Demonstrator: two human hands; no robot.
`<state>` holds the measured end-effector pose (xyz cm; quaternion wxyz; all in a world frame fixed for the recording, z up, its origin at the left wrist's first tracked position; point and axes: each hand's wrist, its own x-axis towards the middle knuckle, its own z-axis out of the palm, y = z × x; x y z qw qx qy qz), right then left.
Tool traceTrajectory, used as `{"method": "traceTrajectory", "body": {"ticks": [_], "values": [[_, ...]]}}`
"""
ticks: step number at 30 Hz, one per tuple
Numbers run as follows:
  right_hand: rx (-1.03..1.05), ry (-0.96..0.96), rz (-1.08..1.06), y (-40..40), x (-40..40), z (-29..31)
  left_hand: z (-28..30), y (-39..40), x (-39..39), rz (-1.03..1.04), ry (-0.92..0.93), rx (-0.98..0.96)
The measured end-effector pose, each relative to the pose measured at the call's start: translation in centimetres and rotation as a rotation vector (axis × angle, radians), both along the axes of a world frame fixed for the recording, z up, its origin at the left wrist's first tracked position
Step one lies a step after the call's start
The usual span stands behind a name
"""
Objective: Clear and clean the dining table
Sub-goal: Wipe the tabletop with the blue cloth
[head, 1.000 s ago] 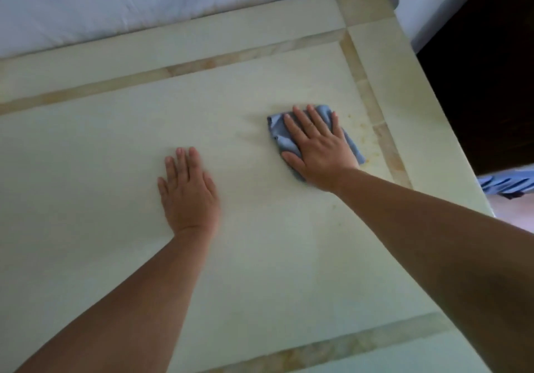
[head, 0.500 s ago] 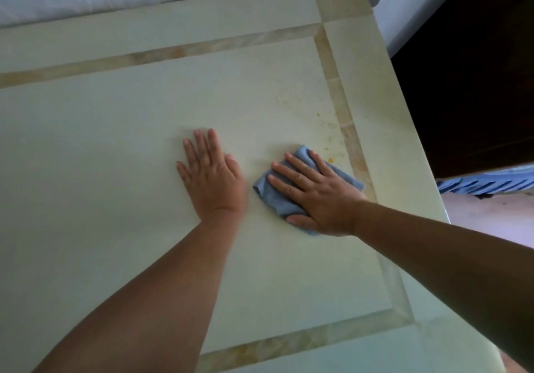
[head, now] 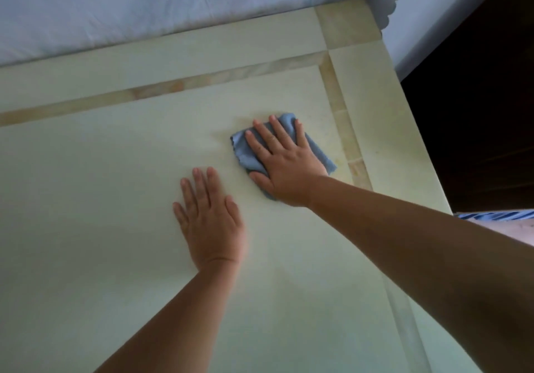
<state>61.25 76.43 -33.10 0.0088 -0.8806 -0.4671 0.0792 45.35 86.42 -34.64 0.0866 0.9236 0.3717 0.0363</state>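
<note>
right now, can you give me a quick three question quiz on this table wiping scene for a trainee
1. Which hand presses the blue cloth onto the table?
2. True or false: the left hand is gripping a spray bottle.
3. The cloth lies nearest which part of the table: A) the right inlaid border strip, B) the left side, C) the near edge?

Key:
1. The right hand, fingers flat on the cloth.
2. False; it rests flat on the bare tabletop.
3. A
</note>
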Motion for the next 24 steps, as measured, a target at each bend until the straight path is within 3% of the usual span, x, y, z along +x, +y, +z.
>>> {"method": "traceTrajectory", "body": {"ticks": [3,6,12,18,21,24], "values": [[-0.028,-0.047,0.277,1.4,3.8,0.1,0.1,0.0,0.0,0.008,0.007,0.012],[-0.041,-0.069,0.311,2.4,6.9,-0.4,0.0,0.1,0.1,0.002,0.026,0.030],[-0.002,-0.030,-0.107,2.8,10.5,-0.3,-0.1,0.2,-0.1,-0.004,0.029,0.044],[0.039,0.009,-0.628,0.1,6.8,-0.4,-0.3,0.0,-0.1,-0.018,0.023,0.032],[0.012,0.017,-0.522,-1.6,3.9,-0.4,-0.3,0.1,-0.2,-0.011,0.020,0.043],[-0.015,-0.005,-0.220,-3.4,5.7,-0.3,0.0,0.2,-0.1,-0.014,0.016,0.032]]}}
